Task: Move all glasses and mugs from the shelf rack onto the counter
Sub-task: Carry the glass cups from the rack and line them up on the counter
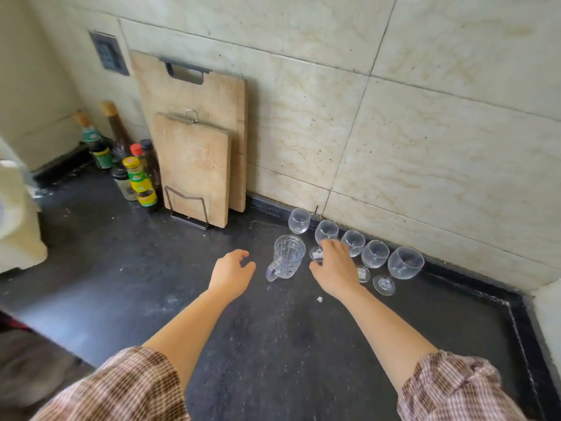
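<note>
We note five stemmed glasses [405,262] in a row along the back edge of the counter [273,344], with the glass mug [288,256] just in front. The left hand [232,273] hovers beside the mug, fingers relaxed and empty. The right hand [334,268] covers the stem of the second glass [326,230]; we cannot tell whether it grips.

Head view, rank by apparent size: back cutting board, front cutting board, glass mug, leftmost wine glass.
1. back cutting board
2. front cutting board
3. glass mug
4. leftmost wine glass; it stands farther back, so this last pair is unsure.
</note>
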A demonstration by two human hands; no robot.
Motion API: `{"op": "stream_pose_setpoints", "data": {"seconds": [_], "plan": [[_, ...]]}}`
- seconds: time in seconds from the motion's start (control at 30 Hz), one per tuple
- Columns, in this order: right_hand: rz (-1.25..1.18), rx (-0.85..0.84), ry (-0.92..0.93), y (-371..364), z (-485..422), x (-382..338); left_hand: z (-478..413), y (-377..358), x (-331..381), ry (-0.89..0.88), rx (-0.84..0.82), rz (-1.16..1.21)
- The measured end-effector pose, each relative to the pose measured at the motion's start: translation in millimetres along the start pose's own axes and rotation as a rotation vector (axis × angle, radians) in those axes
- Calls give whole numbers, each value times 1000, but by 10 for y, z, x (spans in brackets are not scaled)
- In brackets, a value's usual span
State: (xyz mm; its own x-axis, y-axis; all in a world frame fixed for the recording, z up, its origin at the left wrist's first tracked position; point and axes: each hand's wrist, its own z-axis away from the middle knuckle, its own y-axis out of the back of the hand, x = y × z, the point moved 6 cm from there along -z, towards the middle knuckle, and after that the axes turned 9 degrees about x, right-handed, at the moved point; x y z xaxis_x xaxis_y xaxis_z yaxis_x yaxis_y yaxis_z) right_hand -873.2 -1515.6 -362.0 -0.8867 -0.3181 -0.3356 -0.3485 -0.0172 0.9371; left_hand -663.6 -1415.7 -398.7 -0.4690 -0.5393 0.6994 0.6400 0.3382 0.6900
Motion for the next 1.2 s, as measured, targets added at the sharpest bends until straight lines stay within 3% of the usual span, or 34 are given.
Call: {"op": "stream_pose_setpoints", "data": {"seconds": [0.2,0.53,0.7,1.07,1.2], "plan": [[-33,-201,322,-357,406,-1230,637,947,-522,69,167,-136],[-120,-359,850,-563,1694,-3529,1944,2782,-1829,231,551,-328],[-98,-353,1110,-512,2757,-4676,2879,3624,-2623,373,628,-431],[-163,-301,1458,-441,5541,-6817,5307,5397,-4242,665,821,-590],[-176,-329,1564,-377,6361,-7459,5986,5899,-4687,768,875,-540]]}}
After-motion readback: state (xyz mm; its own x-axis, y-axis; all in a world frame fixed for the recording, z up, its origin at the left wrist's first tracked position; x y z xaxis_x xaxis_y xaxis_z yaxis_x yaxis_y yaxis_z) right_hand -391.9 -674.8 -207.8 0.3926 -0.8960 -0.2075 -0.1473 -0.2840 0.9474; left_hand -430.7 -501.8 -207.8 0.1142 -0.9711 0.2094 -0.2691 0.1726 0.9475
